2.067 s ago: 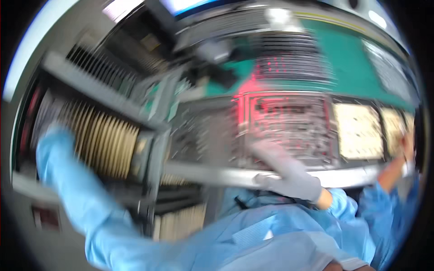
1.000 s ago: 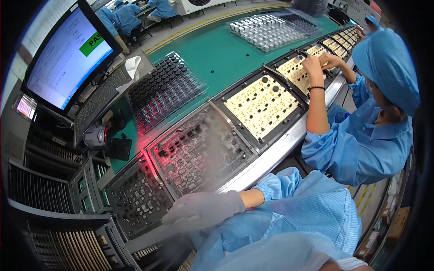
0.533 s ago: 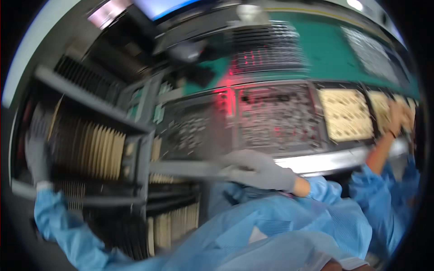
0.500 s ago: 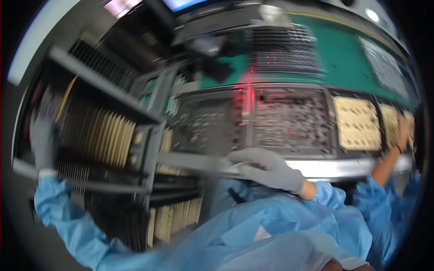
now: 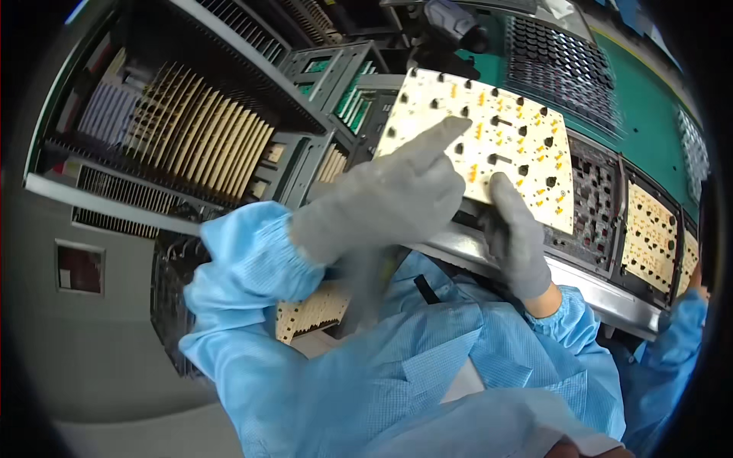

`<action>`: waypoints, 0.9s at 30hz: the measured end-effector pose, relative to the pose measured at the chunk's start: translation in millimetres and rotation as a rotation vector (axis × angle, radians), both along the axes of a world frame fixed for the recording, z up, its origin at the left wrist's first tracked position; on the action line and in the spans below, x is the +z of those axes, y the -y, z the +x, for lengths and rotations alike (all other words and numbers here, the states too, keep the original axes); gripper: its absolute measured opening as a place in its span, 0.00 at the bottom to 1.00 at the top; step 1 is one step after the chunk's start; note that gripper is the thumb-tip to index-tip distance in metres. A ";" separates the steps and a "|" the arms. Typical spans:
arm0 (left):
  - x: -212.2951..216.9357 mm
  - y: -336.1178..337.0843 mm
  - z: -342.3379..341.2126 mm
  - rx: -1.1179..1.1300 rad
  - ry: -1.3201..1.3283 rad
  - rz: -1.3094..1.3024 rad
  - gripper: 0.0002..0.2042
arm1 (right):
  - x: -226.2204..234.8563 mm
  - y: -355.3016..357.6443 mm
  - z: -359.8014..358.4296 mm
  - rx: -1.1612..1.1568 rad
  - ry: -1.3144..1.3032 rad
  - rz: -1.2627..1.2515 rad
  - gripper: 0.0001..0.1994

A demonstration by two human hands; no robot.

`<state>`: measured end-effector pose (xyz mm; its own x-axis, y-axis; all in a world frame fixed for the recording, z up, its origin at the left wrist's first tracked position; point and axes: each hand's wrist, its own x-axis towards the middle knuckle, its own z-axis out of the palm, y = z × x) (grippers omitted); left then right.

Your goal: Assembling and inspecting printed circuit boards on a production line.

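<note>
A cream circuit board panel (image 5: pixel 511 145) with black and orange parts is raised and tilted over the bench. At its near edge my right hand (image 5: pixel 523 237), in a grey glove, grips it with the thumb on top; the other fingers are partly hidden beneath. My left hand (image 5: pixel 389 198), also gloved in grey, is over the panel's left part. Its index finger stretches across the panel face while the other fingers bend loosely, with nothing seen in them. Behind the panel, a dark fixture (image 5: pixel 592 202) full of small parts lies partly covered.
To the left stands a metal-framed rack (image 5: pixel 114 206) with several cream panels upright in slots. Black trays of round parts (image 5: pixel 561 72) lie on the green mat (image 5: pixel 649 114). Another cream panel (image 5: pixel 649 237) sits at right, near a co-worker's sleeve (image 5: pixel 672 328). A grey-black device (image 5: pixel 458 23) stands at the back.
My left hand has come from the rack over to the bench. A cream panel is now in my right hand, which held no panel before. The view has turned.
</note>
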<state>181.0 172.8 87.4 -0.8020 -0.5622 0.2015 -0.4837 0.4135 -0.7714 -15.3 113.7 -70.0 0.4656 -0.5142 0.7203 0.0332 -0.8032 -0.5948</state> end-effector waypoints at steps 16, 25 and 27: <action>-168.9 46.0 -30.9 -0.090 -0.712 0.631 0.18 | -24.5 102.3 -68.4 0.495 0.534 1.017 0.19; -172.2 57.6 -30.8 -0.045 -0.699 0.701 0.12 | -17.1 138.2 -63.4 0.273 0.457 1.145 0.09; -171.2 56.9 -30.8 -0.052 -0.683 0.696 0.11 | -22.5 150.1 -56.0 0.128 0.117 0.562 0.14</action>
<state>150.2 115.9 -83.7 -0.6630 -0.6988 0.2686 -0.7044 0.7038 0.0925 -71.3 -36.4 -92.4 0.4832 -0.7769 0.4036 0.2001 -0.3508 -0.9148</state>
